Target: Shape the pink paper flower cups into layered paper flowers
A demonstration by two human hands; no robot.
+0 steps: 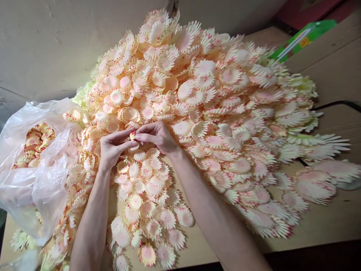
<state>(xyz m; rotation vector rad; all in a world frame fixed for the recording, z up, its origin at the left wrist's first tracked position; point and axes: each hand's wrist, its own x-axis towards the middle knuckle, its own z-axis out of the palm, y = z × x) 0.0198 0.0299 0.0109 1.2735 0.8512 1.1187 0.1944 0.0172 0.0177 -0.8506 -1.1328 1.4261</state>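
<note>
My left hand [116, 146] and my right hand [158, 138] meet over the table, fingertips nearly touching. Between them they pinch a small flower petal piece [132, 134], cream with red-pink edges. Its far side is hidden by the fingers. Behind the hands rises a large heap of fringed, daisy-shaped petal pieces [183, 90], pale pink in the middle with cream rims and pink tips. Between my forearms lies a smaller spread of the same pieces [149, 210].
At the left stands a clear plastic bag [50, 180] with curled petal pieces [39, 139] inside. A green packet [306, 39] lies at the back right, and a black cable [338, 103] runs along the right. The tabletop [324, 226] shows at the front right.
</note>
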